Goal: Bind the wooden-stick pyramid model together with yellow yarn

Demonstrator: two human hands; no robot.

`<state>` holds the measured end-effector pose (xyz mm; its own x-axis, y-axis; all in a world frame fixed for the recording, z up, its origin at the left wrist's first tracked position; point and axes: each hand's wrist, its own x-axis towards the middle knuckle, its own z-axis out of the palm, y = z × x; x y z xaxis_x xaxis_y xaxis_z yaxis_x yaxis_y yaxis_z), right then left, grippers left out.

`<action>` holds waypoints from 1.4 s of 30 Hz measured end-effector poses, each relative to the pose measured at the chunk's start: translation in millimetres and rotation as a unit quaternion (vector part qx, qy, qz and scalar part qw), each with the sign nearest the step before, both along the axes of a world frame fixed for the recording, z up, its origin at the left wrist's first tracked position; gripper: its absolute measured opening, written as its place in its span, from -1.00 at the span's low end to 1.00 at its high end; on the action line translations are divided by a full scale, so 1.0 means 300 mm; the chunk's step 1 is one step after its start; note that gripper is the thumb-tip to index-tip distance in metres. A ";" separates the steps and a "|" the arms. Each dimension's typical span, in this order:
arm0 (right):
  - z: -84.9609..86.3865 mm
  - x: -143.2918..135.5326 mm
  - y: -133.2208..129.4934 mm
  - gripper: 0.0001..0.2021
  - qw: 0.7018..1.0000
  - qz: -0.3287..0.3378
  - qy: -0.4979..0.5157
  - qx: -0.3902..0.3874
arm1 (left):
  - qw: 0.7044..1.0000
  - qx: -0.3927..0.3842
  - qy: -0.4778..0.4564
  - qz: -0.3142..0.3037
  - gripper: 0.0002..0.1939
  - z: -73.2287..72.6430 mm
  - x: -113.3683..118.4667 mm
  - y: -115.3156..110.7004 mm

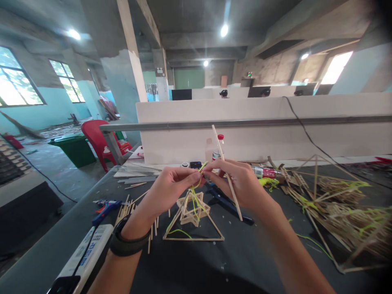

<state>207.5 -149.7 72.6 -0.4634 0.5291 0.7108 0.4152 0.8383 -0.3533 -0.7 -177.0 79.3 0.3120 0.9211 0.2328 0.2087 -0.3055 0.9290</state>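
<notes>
My left hand [171,185] is closed, its thumb and index finger pinching a yellow-green string [195,199] above the table. Fingertip to fingertip with it, my right hand [237,179] is also closed on the string. A thin wooden stick [234,196] slants between the fingers of my right hand, its upper end pointing up and left. Below both hands stands a triangular frame of wooden sticks [196,239], its top partly hidden by my fingers. Strands of string run down from there over a star-shaped piece of stacked sticks [195,222] inside the frame.
Dark-handled pliers [225,202] lie beneath my right hand. At left are a blue glue gun [107,211], loose sticks [124,212] and a white power strip [98,245]. Stick structures with string [349,212] crowd the right. A red-capped bottle [220,143] stands behind.
</notes>
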 end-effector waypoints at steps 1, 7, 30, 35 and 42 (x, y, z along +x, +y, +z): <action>-0.001 -0.001 -0.001 -0.88 1.000 -0.009 0.003 0.004 | 1.000 -0.004 -0.008 0.000 -0.72 0.001 0.003 -0.001; -0.002 -0.008 -0.010 -0.90 0.998 -0.052 0.015 0.021 | 0.997 -0.021 -0.067 -0.011 -0.79 -0.002 0.020 0.000; 0.012 0.012 -0.021 -0.84 0.998 -0.038 -0.049 0.024 | 0.995 -0.053 -0.077 -0.025 -0.70 -0.008 0.036 -0.001; 0.011 0.015 -0.029 -0.80 0.993 -0.057 -0.088 0.048 | 0.992 -0.086 -0.091 -0.028 -0.70 -0.016 0.038 0.001; 0.015 0.006 -0.039 -0.83 0.993 -0.070 -0.078 0.049 | 0.995 -0.084 -0.060 0.000 -0.70 -0.001 0.036 -0.009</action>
<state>209.4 -161.5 77.1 -0.4985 0.5288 0.6869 0.5742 0.7951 -0.1953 10.2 -179.7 78.9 0.2907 0.9503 0.1115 0.0944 -0.1445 0.9850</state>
